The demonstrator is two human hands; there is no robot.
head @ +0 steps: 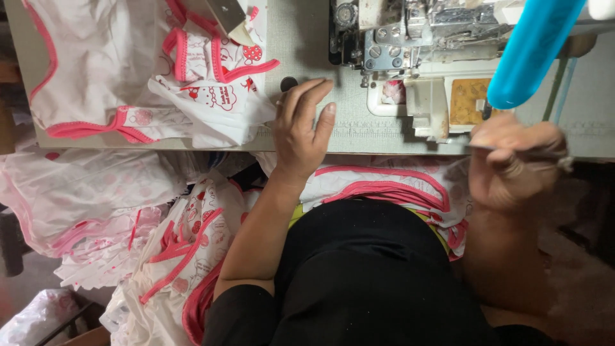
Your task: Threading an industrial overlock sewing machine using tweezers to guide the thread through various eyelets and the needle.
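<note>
thin tool (512, 151) — lying crosswise, right hand (512, 168) gripping

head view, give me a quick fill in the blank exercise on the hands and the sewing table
1. The left hand rests flat on the grey ____.
2. The white garments piled left of that hand have ____ trim.
3. The right hand pinches a thin, blurred tool below a bright ____ tube.
4. The sewing machine sits ____ the two hands.

Missing words: table; pink; blue; between
</note>
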